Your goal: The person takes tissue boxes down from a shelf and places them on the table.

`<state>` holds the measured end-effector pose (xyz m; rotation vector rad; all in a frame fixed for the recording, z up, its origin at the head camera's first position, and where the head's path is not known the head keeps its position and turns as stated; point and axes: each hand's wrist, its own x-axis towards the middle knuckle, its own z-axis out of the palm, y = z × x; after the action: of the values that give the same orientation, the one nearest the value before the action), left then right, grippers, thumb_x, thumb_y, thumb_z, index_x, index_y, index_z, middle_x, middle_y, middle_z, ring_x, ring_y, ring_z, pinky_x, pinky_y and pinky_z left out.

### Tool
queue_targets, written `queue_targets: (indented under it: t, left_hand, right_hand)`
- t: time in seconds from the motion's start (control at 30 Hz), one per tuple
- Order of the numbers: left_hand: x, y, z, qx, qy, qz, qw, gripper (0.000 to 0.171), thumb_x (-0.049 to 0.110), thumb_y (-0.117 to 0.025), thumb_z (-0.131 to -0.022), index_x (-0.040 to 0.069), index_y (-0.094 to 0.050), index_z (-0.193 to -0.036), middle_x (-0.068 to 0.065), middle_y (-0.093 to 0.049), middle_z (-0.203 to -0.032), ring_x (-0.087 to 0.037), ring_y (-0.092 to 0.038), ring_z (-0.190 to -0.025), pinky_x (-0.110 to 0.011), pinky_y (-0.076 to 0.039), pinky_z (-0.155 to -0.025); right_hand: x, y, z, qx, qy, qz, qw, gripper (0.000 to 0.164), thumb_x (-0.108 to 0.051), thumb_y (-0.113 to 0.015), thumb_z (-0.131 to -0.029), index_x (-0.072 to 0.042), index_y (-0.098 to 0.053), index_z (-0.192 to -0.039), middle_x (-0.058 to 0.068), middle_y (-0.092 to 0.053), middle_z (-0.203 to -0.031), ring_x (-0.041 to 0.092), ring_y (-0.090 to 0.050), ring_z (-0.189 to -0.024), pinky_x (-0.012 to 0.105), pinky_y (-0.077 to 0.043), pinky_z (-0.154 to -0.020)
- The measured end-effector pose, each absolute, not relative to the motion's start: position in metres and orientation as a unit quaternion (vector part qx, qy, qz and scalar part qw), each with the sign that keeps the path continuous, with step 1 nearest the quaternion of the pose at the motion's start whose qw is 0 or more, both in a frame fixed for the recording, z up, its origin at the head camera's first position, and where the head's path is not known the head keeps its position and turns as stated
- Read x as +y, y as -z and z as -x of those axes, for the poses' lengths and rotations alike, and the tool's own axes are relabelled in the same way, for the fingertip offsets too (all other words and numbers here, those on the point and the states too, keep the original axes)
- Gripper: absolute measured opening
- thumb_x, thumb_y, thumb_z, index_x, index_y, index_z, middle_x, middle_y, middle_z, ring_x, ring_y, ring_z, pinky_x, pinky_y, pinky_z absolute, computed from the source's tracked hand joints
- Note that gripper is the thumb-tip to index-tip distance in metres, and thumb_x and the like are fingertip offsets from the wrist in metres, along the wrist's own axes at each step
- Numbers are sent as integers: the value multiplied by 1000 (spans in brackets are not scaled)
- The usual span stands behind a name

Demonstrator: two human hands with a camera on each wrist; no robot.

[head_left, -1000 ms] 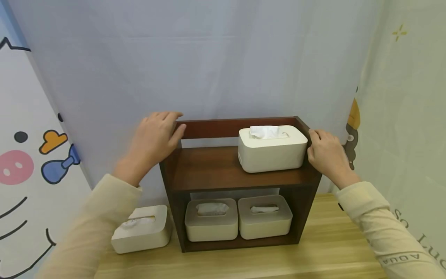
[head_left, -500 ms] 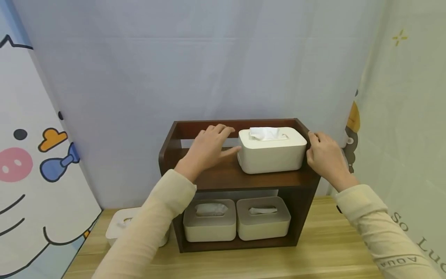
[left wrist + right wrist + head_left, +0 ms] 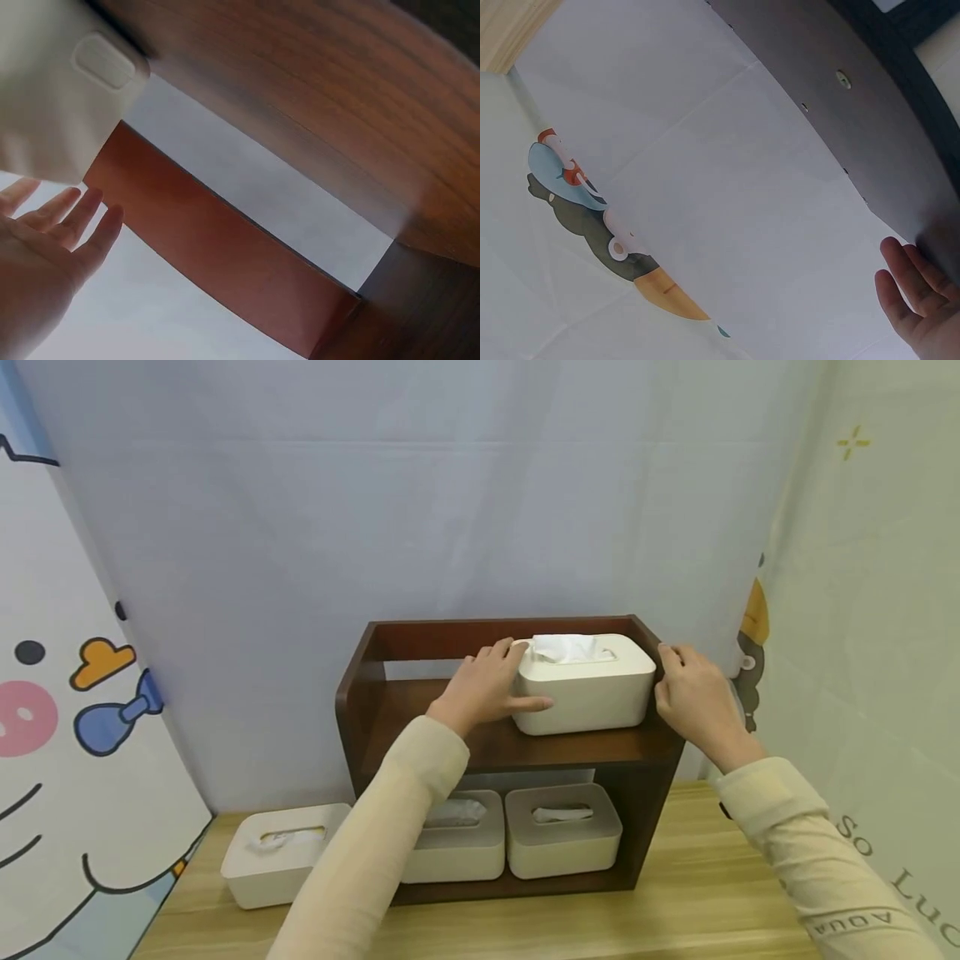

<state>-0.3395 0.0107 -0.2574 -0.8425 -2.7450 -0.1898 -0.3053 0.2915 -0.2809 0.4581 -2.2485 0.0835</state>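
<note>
A white tissue box [image 3: 588, 697] stands at the right end of the upper shelf of a dark brown wooden shelf unit [image 3: 652, 827]. My left hand [image 3: 483, 685] is at that box's left end, its fingers straight near the top corner and its thumb across the front. In the left wrist view, the fingertips lie close against the box [image 3: 52, 97]; firm contact is hard to tell. My right hand [image 3: 697, 702] holds the unit's right side panel near its top. Several fingers [image 3: 907, 274] lie along the panel's outer face [image 3: 840, 105] in the right wrist view.
Two tissue boxes, a left one [image 3: 457, 860] partly behind my left sleeve and a right one [image 3: 566, 843], stand in the lower compartment. Another tissue box [image 3: 262, 885] lies left of the unit on the wooden table [image 3: 675, 918]. A pale curtain [image 3: 480, 527] hangs behind.
My left hand has moved right, from the unit's left side panel across the upper shelf to the tissue box. My right hand stays at the right panel. The boxes have not visibly moved.
</note>
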Motion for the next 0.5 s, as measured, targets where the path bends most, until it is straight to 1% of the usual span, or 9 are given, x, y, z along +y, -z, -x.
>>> queue_targets:
  t: [0.23,0.33,0.5]
  left_hand:
    - [17,261,343,-949,73,284,119,94,69,-51,-76,10,-24,-144,-15,-27,-147,-31,-35,-131,-48,-35,-102]
    - [19,262,345,-949,77,283,115,95,68,-53,-76,8,-25,-144,-17,-25,-148,-32,-34,-131,-47,-35,-102]
    - [21,261,346,-950,81,282,107,92,68,-53,-76,10,-28,-142,-17,-25,-148,-32,-33,-132,-48,-34,-103]
  right_hand:
    - [291,281,305,-900,-42,-174,398,39,0,-49,-80,15,-52,-116,30,-56,-101,43,-57,-84,52,-47,-70]
    - [290,281,305,-899,-44,-174,400,39,0,-48,-81,15,-52,-116,30,-56,-101,43,-57,-84,52,-47,-70]
    - [292,281,305,-898,-44,-173,402,39,0,-49,-80,15,-52,-116,30,-56,-100,43,-57,-82,51,-47,-68]
